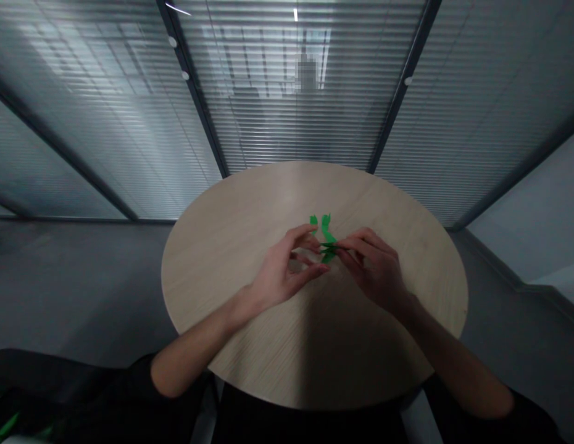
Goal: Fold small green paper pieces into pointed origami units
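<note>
Pinched a green strip (328, 237) at its middle between the fingertips of the right hand (373, 268), a firm grasp from about 3 o'clock of the strip. Held the left hand (280, 268) half open at about 9 o'clock, fingers curled and tips reaching in to the same narrow middle; could not tell whether those tips gripped the strip or merely lay just beside it. Had the strip bent or folded into a narrow, crossed shape, with two loose tabs rising toward 12 o'clock and a short piece dropping toward 6 o'clock. Judged the shaping as under way but unsettled, with free ends left unjoined and nothing pressed flat. Worked above the middle of a round pale wooden desk (389, 203), forearms coming in from 7 and 5 o'clock out of black sleeves (129, 382). Faced a glass wall with slatted blinds (287, 111) beyond 12 o'clock, grey floor (83, 277) around the desk. Found no brand, label or readable writing anywhere.
</note>
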`<state>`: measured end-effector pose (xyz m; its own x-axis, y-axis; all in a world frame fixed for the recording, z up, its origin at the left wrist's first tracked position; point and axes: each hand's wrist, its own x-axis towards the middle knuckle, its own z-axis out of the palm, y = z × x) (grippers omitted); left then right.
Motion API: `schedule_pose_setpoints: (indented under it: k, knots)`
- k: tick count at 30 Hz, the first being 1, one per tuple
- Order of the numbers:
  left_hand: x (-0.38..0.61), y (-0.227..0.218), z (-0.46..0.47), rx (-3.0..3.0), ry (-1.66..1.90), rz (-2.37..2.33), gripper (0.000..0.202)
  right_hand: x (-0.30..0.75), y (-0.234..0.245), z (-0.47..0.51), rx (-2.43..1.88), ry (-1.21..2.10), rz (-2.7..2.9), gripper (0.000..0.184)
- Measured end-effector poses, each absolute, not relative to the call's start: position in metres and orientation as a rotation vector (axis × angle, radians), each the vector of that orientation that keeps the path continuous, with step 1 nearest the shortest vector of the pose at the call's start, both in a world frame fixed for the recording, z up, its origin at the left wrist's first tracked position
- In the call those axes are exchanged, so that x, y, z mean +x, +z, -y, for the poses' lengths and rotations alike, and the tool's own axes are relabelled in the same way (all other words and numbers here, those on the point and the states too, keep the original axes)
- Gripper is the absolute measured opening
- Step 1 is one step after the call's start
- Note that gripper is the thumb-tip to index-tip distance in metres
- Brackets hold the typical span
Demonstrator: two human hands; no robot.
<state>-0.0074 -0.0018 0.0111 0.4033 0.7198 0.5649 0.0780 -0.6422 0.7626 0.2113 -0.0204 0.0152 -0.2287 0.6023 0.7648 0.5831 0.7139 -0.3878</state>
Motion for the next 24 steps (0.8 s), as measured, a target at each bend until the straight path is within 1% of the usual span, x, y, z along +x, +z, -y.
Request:
schedule_pose_setpoints:
  k: [1, 4, 5, 11, 15, 18, 20, 24]
  knots:
    - [-0.006, 0.01, 0.001, 1.964, 1.243, -0.678, 0.056, 0.211, 0.015, 0.02, -0.914, 0.045, 1.88, 0.01]
    - [-0.002, 0.005, -0.002, 1.863, 1.218, -0.692, 0.038, 0.209, 0.014, 0.018, -0.901, 0.138, 1.834, 0.009]
    - [0.0, 0.003, -0.003, 1.819, 1.22, -0.708, 0.035, 0.209, 0.013, 0.018, -0.895, 0.172, 1.823, 0.009]
    - [0.008, 0.006, -0.005, 1.561, 1.154, -0.644, 0.034, 0.207, 0.004, 0.017, -0.876, 0.363, 1.797, 0.005]
    - [0.006, 0.012, -0.003, 1.594, 1.099, -0.707, 0.02, 0.206, 0.001, 0.017, -0.919, 0.482, 1.792, 0.005]
    - [0.006, 0.013, -0.003, 1.589, 1.128, -0.755, 0.017, 0.204, 0.001, 0.017, -0.992, 0.697, 1.689, 0.001]
    - [0.006, 0.013, -0.003, 1.564, 1.17, -0.748, 0.018, 0.202, 0.001, 0.017, -0.995, 0.9, 1.584, 0.007]
    - [0.008, 0.009, -0.004, 1.516, 1.217, -0.717, 0.02, 0.202, 0.007, 0.018, -0.876, 1.205, 1.417, 0.033]
